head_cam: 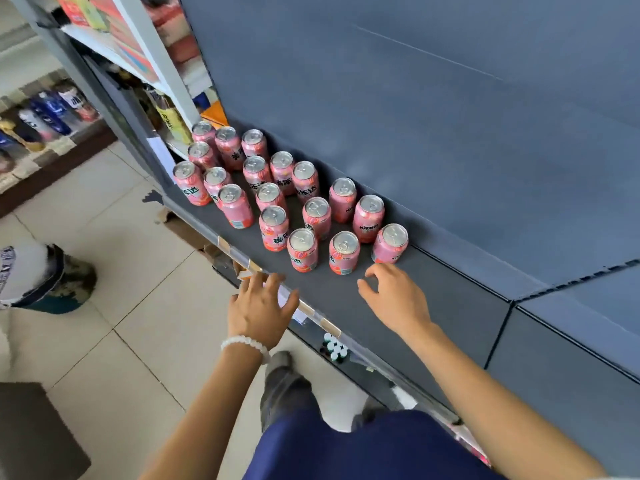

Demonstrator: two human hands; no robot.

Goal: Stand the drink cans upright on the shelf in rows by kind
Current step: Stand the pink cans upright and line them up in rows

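From the head view, we look down on a dark grey shelf (433, 306) where the pink drink cans (277, 195) all stand upright, ring pulls up, in loose diagonal rows running from the far left corner toward us. All seem to be one kind, though some labels are turned away. The rows are uneven: gaps open in the middle, and the nearest can (390, 243) stands a little apart at the right end.

Our right hand (394, 299) hovers over the shelf just in front of that can, fingers loosely curled, its grip holding nothing. Our left hand (261, 306) rests at the shelf's front edge (311, 308), fingers spread and relaxed, also holding nothing. A white bead bracelet (246, 344) sits on the left wrist.

We judge the step in hand to be tidying the rows. To do it well, we should take each stray can around its body, low down, and slide it rather than lift it, closing gaps row by row. Neighbours stand close, so a careless knuckle could topple one. Turning labels forward would show the kind.
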